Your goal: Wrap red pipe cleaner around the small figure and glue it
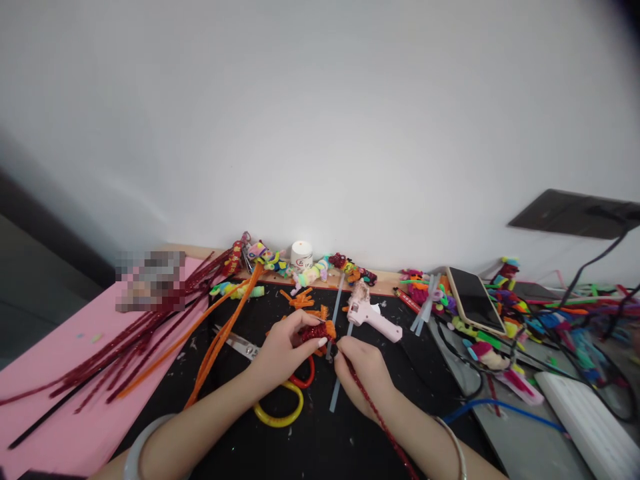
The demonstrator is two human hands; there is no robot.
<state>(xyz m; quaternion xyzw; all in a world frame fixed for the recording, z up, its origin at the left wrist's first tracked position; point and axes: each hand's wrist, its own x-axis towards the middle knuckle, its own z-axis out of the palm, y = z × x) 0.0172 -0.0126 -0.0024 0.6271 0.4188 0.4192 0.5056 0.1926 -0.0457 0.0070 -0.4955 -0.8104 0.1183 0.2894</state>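
Observation:
Pinched in my left hand point(287, 347) is a small red and orange pipe-cleaner figure point(318, 331). My right hand point(367, 373) grips a long red tinsel pipe cleaner point(379, 415), which trails down past my wrist. Both hands are close together above the black mat point(320, 443). Partly under my left hand lie scissors point(280, 420) with yellow and red handles. A pale glue gun point(375, 321) rests just beyond my right hand, and a translucent glue stick point(334, 395) lies between the hands. Orange pipe-cleaner pieces point(299, 298) are scattered behind my left hand.
Red tinsel pipe cleaners point(135, 340) spread over pink sheeting point(55, 407) at left. A white paper cup point(301, 255) and fuzzy figures line the wall. On the right are a phone point(475, 299), a white power strip point(590, 427), cables and colourful pipe cleaners.

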